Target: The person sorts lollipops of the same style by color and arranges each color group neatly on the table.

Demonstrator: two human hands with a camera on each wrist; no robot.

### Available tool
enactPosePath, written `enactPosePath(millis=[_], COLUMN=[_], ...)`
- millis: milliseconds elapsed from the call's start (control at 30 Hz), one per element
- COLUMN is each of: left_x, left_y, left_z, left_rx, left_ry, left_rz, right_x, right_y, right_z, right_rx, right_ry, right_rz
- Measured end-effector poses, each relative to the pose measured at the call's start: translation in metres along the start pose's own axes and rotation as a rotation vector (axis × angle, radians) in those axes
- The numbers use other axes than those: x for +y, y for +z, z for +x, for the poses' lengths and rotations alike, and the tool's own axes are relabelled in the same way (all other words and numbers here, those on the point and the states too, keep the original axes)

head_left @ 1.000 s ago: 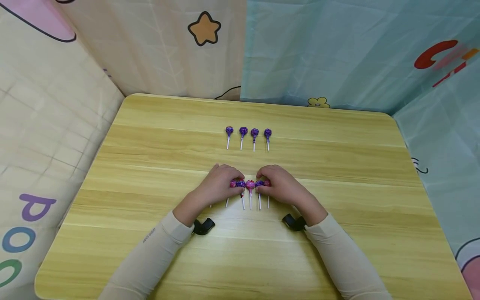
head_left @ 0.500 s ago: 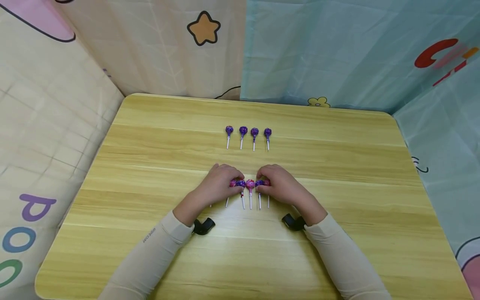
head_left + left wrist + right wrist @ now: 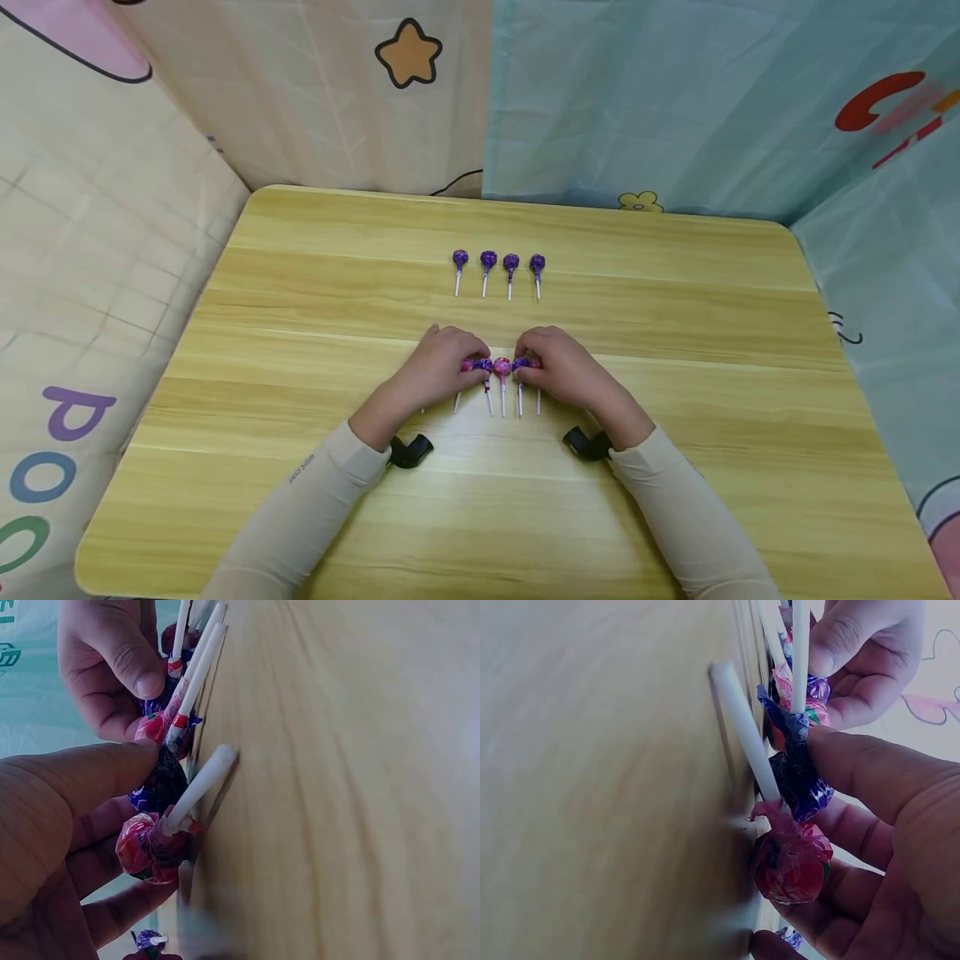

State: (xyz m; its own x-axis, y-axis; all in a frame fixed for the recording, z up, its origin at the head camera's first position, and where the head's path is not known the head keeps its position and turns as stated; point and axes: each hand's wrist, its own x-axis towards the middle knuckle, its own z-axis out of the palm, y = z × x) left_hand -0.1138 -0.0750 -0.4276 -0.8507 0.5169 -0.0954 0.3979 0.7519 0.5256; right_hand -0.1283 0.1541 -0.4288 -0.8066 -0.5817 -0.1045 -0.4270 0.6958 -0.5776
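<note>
In the head view a row of lollipops lies across the middle of the table, with a pink lollipop (image 3: 502, 367) at its centre. My left hand (image 3: 435, 367) pinches the purple lollipop (image 3: 161, 787) just left of it between thumb and fingers. On the other side, my right hand (image 3: 566, 368) pinches a second purple lollipop (image 3: 802, 784). Beside each hand's purple lollipop is an outer pink one: a pink lollipop (image 3: 154, 847) in the left wrist view, a pink lollipop (image 3: 791, 862) in the right wrist view. The left hand partly covers the row's left end.
Farther back, several purple lollipops (image 3: 511, 262) lie side by side with sticks toward me. The wooden table (image 3: 675, 317) has rounded corners, and printed curtains (image 3: 637, 100) hang behind it. Black wrist devices (image 3: 411, 451) sit at both cuffs.
Both hands stay in place on the same purple lollipops. The head view has shifted very slightly; the lollipops show no clear movement.
</note>
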Motion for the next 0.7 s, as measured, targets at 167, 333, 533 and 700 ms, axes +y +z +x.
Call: enactPosePath(millis=[167, 333, 533, 700], left_x=[0.0007, 0.0005, 0.0, -0.0002], left_y=[-0.0007, -0.0015, -0.0026, -0.003], left_z=[0.0, 0.0007, 0.0016, 0.0015], left_rx=[0.011, 0.016, 0.01, 0.002], left_ry=[0.006, 0.008, 0.003, 0.007], left_rz=[0.001, -0.004, -0.023, -0.035], right_x=[-0.0004, -0.0005, 0.0001, 0.0001], right_y=[-0.0001, -0.0003, 0.0007, 0.0006], right_z=[-0.0005, -0.001, -0.0004, -0.0002], right_rx=[0.009, 0.018, 0.027, 0.029], right_ry=[-0.013, -0.028, -0.032, -0.036], right_rz=[-0.008, -0.02, -0.018, -0.013])
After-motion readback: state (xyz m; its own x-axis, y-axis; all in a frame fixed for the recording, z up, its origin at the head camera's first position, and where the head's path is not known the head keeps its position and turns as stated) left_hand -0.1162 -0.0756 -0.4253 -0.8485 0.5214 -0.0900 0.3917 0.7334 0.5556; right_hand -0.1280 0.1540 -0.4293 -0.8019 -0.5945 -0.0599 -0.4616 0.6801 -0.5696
